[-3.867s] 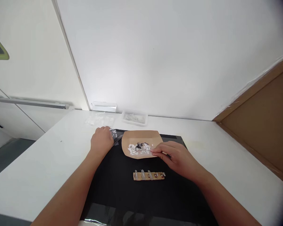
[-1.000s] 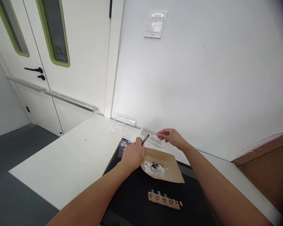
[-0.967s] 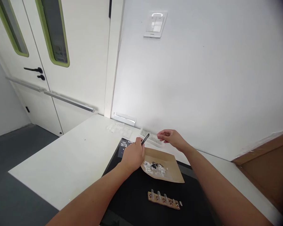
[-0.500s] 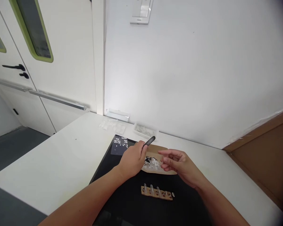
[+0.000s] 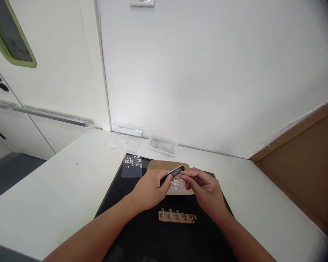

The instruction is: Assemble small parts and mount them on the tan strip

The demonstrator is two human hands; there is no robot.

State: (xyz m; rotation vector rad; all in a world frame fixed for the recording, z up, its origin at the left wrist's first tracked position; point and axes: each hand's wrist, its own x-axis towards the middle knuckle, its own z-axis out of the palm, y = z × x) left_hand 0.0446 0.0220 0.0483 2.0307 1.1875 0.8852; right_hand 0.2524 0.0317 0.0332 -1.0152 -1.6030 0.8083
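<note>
My left hand (image 5: 152, 187) is closed around a slim black tool (image 5: 177, 171), which tilts up to the right. Beside its upper end, my right hand (image 5: 203, 183) has thumb and forefinger pinched together; whatever they hold is too small to name. Beneath both hands lies a brown paper sheet (image 5: 160, 165) with a pile of small white pieces (image 5: 175, 185), partly covered by the fingers. Closer to me on the black mat (image 5: 144, 233), a narrow wooden strip (image 5: 182, 219) carries round metallic parts and several clear upright pieces.
A dark sheet with white squares (image 5: 131, 171) lies at the mat's back left. Behind it on the white table (image 5: 57, 182) are clear plastic bags (image 5: 120, 142), a clear tray of small pieces (image 5: 163, 146) and a clear holder (image 5: 128, 129) by the wall.
My right hand has come up to the tool's upper end, its fingers now closer together. The tool lies flatter in my left hand. The camera view has shifted right.
</note>
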